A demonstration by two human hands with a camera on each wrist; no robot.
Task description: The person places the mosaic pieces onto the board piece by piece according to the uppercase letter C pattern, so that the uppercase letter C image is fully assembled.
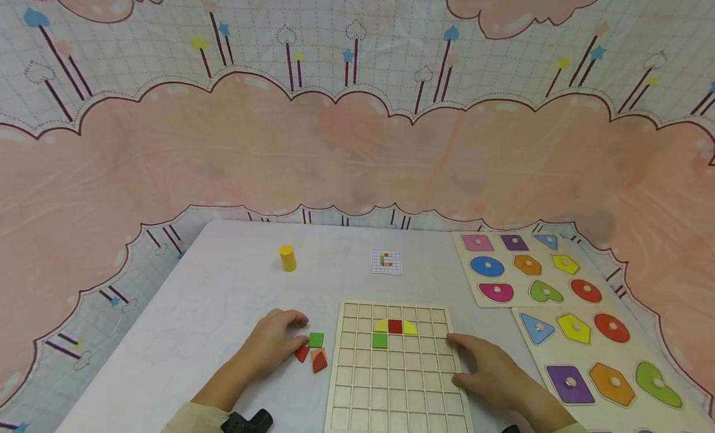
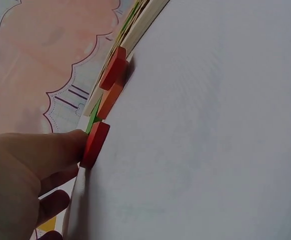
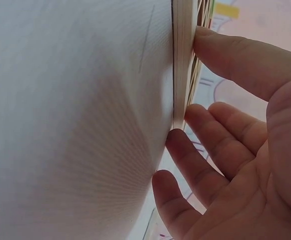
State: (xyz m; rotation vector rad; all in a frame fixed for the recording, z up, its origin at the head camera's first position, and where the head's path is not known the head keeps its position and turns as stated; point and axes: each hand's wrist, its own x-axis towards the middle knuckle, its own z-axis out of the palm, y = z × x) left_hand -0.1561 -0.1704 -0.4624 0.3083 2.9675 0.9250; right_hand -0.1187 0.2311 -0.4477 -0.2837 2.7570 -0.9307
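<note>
In the head view my left hand rests on the table with its fingers loosely bent. Its thumb is against or just beside a small red piece; contact is hard to tell. Close by lie a green square and an orange piece partly covered by another red piece. My right hand touches the right edge of a wooden grid board with thumb and fingertips. On the board sit a red square between two yellow quarter-round pieces, and a green square below the left one.
A yellow cylinder stands at the back left. Behind the grid board lies a small pattern card. Two knobbed shape puzzle boards with coloured shapes cover the table's right side. Patterned cloth hangs behind the white table.
</note>
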